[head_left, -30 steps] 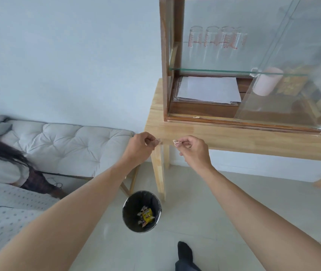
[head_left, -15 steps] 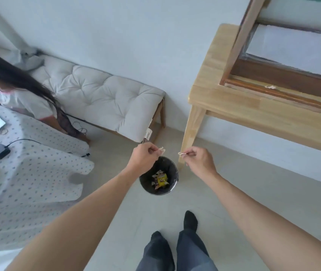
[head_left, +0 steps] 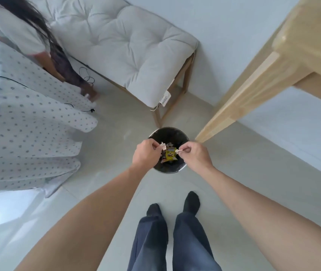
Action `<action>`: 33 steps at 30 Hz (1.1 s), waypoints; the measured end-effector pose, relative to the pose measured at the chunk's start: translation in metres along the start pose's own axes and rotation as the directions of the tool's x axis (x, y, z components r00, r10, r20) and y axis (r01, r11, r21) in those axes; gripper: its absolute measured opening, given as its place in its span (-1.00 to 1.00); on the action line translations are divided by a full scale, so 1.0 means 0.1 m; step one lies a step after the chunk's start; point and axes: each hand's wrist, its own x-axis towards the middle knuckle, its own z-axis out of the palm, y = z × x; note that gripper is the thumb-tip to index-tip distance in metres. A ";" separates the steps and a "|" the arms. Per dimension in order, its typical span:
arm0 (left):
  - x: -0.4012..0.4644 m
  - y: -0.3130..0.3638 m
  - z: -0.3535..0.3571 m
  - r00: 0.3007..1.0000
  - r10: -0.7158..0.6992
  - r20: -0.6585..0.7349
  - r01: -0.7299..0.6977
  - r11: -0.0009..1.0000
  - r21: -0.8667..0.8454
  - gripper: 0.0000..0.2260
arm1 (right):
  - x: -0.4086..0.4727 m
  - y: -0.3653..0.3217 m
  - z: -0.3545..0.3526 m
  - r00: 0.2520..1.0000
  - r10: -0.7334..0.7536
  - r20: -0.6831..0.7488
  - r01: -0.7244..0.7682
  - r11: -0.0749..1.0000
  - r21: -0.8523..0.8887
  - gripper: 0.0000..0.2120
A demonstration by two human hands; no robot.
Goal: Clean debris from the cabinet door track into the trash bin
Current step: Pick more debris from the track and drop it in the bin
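Trash bin (head_left: 156,133): round, dark-lined, stood on pale floor (head_left: 243,165), holding wrappers, one yellow (head_left: 170,155). Left hand (head_left: 145,153): held over the bin, fingers (head_left: 156,146) pinched on a pale scrap (head_left: 163,146). Right hand (head_left: 195,155): likewise over the bin, pinching a small white scrap (head_left: 178,151). Light wooden table leg (head_left: 239,106): just right of the bin. Cushioned bench (head_left: 128,45): behind. Dotted cloth (head_left: 22,130): at left. Two dark-socked feet (head_left: 191,201): below the bin.

Both forearms are bare to the edge of the view, with no sleeve, watch or ring showing on the left hand (head_left: 146,153) or the right hand (head_left: 195,154). Below them hang loose dark blue trousers (head_left: 175,241) over black socks (head_left: 191,201).
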 end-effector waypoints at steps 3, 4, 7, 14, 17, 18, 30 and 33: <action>0.29 -0.13 0.26 0.999 -0.032 0.002 0.032 0.999 -0.003 -0.83 | 0.34 0.18 0.19 0.998 0.018 0.067 -0.015 0.999 -0.032 -0.81; 0.35 -0.18 0.34 0.999 -0.045 0.026 0.045 0.999 0.001 -0.84 | 0.42 0.25 0.24 0.993 0.033 0.109 -0.029 0.999 -0.042 -0.67; 0.41 -0.36 0.49 0.989 -0.088 0.118 0.083 0.996 0.042 -0.64 | 0.51 0.46 0.34 0.980 0.082 0.183 -0.068 0.994 -0.083 -0.40; 0.00 -0.40 0.21 0.991 -0.038 0.130 0.032 0.998 0.051 -0.58 | 0.03 0.49 0.04 0.989 0.083 0.120 -0.082 0.997 -0.009 -0.48; -0.27 -0.18 -0.08 0.993 0.042 0.106 -0.046 0.998 0.039 -0.58 | -0.31 0.25 -0.22 0.997 0.045 0.062 -0.048 0.998 0.047 -0.54; -0.36 -0.07 -0.19 0.992 0.080 0.098 -0.083 0.996 0.030 -0.58 | -0.43 0.14 -0.33 0.999 0.027 0.036 -0.029 0.997 0.073 -0.56; -1.57 1.75 -1.38 0.783 0.620 0.044 -0.618 0.784 -0.048 -0.62 | -2.03 -0.71 -1.74 0.893 -0.062 -0.446 0.236 0.908 0.346 -0.81; -1.77 2.17 -1.46 0.703 0.710 0.042 -0.708 0.704 -0.056 -0.64 | -2.32 -0.68 -2.15 0.838 -0.038 -0.545 0.277 0.890 0.363 -0.78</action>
